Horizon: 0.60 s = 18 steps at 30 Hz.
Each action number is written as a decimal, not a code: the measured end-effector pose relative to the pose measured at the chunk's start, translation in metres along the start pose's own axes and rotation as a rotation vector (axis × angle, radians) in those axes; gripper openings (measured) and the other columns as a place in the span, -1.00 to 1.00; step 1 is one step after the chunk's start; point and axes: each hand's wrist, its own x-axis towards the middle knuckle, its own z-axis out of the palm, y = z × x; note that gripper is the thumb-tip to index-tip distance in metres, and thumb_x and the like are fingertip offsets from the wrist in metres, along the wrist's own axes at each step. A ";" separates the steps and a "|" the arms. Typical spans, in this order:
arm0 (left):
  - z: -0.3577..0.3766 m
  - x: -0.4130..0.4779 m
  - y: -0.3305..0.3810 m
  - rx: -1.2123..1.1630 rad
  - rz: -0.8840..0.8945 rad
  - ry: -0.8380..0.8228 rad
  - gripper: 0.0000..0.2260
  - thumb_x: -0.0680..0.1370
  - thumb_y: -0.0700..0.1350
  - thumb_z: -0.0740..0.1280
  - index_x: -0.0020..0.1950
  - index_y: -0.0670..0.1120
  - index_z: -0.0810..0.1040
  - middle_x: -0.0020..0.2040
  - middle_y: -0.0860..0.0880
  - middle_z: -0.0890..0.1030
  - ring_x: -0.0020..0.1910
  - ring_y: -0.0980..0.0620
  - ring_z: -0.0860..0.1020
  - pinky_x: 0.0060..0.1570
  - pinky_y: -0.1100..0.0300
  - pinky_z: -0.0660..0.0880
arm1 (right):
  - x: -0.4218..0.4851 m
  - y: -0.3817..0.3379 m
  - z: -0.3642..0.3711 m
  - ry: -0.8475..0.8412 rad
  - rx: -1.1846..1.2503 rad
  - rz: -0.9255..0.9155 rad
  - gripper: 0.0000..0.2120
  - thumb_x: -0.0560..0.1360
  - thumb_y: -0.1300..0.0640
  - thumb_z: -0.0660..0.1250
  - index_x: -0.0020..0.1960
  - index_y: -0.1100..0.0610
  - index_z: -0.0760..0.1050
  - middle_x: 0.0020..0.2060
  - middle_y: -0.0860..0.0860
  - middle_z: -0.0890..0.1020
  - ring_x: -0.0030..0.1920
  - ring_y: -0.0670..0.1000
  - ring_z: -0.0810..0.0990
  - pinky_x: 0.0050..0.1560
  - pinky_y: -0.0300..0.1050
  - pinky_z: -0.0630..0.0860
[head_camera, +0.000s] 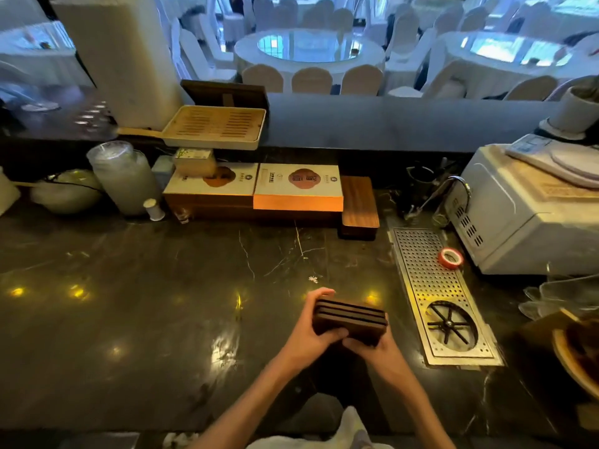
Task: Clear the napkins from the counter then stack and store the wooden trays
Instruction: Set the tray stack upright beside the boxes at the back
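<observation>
Both of my hands hold a small stack of dark wooden trays (351,316) a little above the black marble counter (162,303), near its front edge. My left hand (308,332) wraps the stack's left end, fingers over the top. My right hand (376,348) supports the stack from below at its right end. Another stack of wooden trays (359,202) with a brown grained top stands at the back of the counter, beside the boxes. White cloth (350,429) shows at the bottom edge, below the counter. No napkin lies on the counter that I can make out.
Two flat gift boxes (259,186) and a bamboo slatted tray (215,126) stand at the back. A metal drip grate (431,273) with a red tape roll (450,258) lies to the right, beside a white machine (518,215). A plastic-wrapped cup stack (124,176) stands at the left.
</observation>
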 end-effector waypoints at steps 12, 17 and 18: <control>0.003 -0.002 0.002 -0.080 0.047 0.034 -0.55 0.43 -0.16 0.51 0.24 0.03 0.43 0.16 -0.01 0.61 0.20 -0.01 0.60 0.14 0.22 0.55 | -0.002 -0.002 0.006 0.081 0.044 -0.087 -0.40 0.32 0.08 0.59 0.27 0.01 0.40 0.12 -0.04 0.64 0.16 -0.04 0.63 0.08 -0.26 0.57; 0.000 -0.002 -0.027 -0.048 -0.096 -0.090 -0.48 0.42 -0.17 0.53 0.30 -0.11 0.40 0.19 -0.09 0.62 0.23 -0.02 0.59 0.20 0.07 0.55 | 0.004 0.019 0.004 -0.003 -0.020 -0.003 -0.39 0.35 0.11 0.58 0.30 0.21 0.42 0.15 0.09 0.65 0.19 0.08 0.63 0.24 0.14 0.55; 0.000 -0.001 -0.034 -0.021 -0.126 -0.124 -0.46 0.42 -0.16 0.53 0.32 -0.20 0.40 0.22 -0.15 0.61 0.25 -0.05 0.58 0.25 -0.02 0.53 | 0.005 0.023 0.004 -0.033 -0.035 0.006 -0.40 0.35 0.11 0.58 0.30 0.23 0.44 0.15 0.09 0.65 0.20 0.08 0.63 0.25 0.19 0.54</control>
